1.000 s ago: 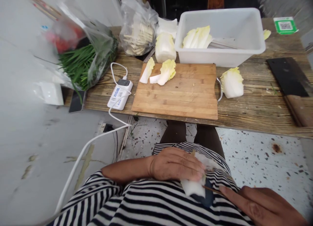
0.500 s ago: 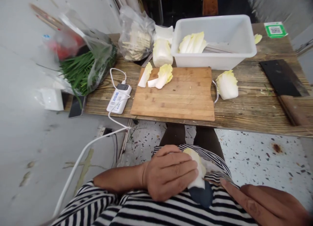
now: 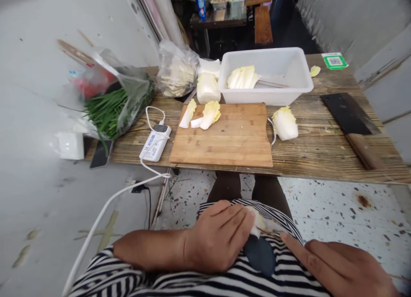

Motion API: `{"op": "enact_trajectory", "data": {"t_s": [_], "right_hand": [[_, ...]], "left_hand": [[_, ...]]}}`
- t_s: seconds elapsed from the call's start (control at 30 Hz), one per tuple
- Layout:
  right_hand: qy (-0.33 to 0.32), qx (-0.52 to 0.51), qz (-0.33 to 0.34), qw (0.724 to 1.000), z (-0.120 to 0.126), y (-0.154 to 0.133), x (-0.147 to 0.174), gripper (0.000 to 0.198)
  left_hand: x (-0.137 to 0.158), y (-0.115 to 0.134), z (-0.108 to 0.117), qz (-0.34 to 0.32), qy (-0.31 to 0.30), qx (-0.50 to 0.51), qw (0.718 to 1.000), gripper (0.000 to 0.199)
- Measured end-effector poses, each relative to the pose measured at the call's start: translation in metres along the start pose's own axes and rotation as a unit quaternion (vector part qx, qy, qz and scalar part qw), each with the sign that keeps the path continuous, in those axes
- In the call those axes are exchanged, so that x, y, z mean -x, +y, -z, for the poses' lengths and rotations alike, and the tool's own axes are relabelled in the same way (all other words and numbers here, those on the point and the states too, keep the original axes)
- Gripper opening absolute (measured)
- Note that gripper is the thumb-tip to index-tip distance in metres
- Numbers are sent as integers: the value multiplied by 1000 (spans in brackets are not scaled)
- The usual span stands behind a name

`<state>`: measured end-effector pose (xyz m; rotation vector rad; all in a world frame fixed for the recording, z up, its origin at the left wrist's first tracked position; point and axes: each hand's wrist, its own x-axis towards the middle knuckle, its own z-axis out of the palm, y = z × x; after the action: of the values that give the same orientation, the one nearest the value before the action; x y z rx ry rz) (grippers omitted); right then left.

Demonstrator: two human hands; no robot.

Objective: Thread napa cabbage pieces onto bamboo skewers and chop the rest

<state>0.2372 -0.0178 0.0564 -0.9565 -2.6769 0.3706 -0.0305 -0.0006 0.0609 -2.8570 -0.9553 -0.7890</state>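
Left hand: low in view, against the striped shirt, fingers curled around a pale cabbage piece, which shows only past the fingertips. Right hand: just beside, forefinger stretched toward the cabbage piece, a thin wooden skewer under the fingertip; grip on the skewer not discernible, since the rest of the hand runs out of view. Dark patch on the shirt directly below the cabbage piece.

Beyond the knees: wooden table over a speckled floor. At table centre, a cutting board with three small cabbage cuts at its far left corner. Just right of the board's metal handle, a larger cabbage chunk. Far right, a cleaver lying flat, blade dark, wooden handle toward the near edge.

Containers:
- White plastic tub, behind the board: several cabbage leaves at its left end, plus skewers laid across the bottom.
- Clear bag, left of the tub: pale flat pieces, kind not discernible.
- Larger clear bag, far left: green chives and something red.

Between tub and smaller bag, a whole cabbage head. Left of the board, a white power bank with a white cable trailing off the table edge.
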Motion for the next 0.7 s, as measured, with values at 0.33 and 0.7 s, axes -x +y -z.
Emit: {"op": "enact_trajectory", "data": {"t_s": [0.33,0.7], "right_hand": [[-53,-107,25,992,-1,4,-2,45],[-61,-127,22,990,-11,2,-52,29]], "left_hand": [[1,5,-10,-40,49,-14,998,34],[-15,2,-15,-28,30,-3,999,22]]}}
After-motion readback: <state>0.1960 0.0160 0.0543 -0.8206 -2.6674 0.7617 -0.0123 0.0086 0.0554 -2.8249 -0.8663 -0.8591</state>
